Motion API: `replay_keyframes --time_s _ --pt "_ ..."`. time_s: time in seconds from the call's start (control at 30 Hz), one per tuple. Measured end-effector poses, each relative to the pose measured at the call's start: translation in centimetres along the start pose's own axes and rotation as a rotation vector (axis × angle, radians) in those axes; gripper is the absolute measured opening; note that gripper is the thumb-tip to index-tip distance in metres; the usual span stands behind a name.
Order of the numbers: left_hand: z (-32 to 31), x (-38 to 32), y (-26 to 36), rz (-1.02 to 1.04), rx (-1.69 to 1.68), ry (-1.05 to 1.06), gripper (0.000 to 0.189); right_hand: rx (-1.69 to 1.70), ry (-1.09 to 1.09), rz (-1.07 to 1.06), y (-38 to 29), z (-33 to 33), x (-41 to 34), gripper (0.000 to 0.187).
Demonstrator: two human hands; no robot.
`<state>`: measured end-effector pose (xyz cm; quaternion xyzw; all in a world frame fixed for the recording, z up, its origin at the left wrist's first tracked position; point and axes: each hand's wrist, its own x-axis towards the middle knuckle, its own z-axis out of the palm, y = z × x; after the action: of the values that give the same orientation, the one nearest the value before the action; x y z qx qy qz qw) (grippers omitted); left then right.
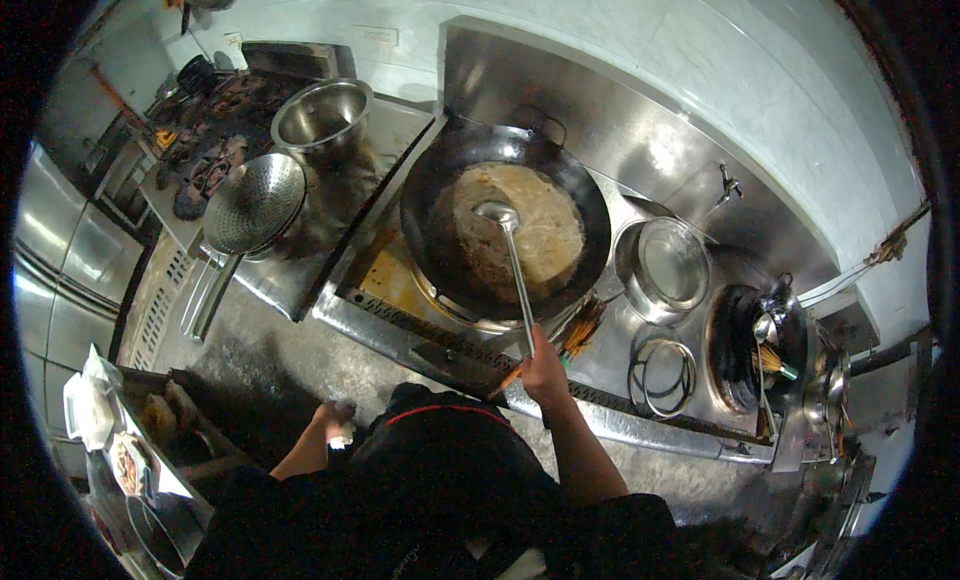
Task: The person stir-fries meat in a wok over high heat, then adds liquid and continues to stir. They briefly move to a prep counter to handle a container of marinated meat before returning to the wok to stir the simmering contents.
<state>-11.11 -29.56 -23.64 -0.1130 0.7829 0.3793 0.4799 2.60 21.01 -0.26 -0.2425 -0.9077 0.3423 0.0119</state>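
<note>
My right hand [546,374] grips the handle end of a long metal ladle [514,250]. The ladle's bowl rests in pale brown, cloudy liquid [551,231] inside a large black wok [431,205]. The wok sits tilted on the stove's burner, and swirl marks show on the liquid. Down at my left side, away from the stove, my left hand [330,421] is closed around a small white thing [340,437], perhaps a cloth; the fingers partly hide it. A bamboo wok brush [583,331] lies beside the wok near my right hand.
Left of the wok stand a perforated strainer [255,205] and a steel pot [322,119]. To the right are a round steel container [671,261], a metal ring [664,377] and a second wok [731,347]. A tap [726,186] projects from the steel backsplash [600,122].
</note>
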Motion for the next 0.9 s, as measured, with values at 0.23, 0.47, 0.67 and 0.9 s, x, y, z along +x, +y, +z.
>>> replay_keyframes --time_s 0.23,0.47,0.67,0.9 --pt "-0.8 4.8 -5.6 0.100 -0.155 -0.095 0.043 -0.008 0.016 -0.031 0.0 0.1 0.1 0.074" --pt "-1.6 6.8 -7.8 0.535 0.324 -0.147 0.039 0.014 -0.017 0.033 -0.3 -0.2 0.0 0.074" --pt "-1.0 1.0 -1.7 0.386 1.104 -0.145 0.038 0.015 0.004 0.003 -0.5 -0.2 0.0 0.075" --pt "-0.4 -3.7 2.3 0.323 0.946 0.028 0.044 0.149 0.035 0.037 -0.8 -0.4 -0.2 0.062"
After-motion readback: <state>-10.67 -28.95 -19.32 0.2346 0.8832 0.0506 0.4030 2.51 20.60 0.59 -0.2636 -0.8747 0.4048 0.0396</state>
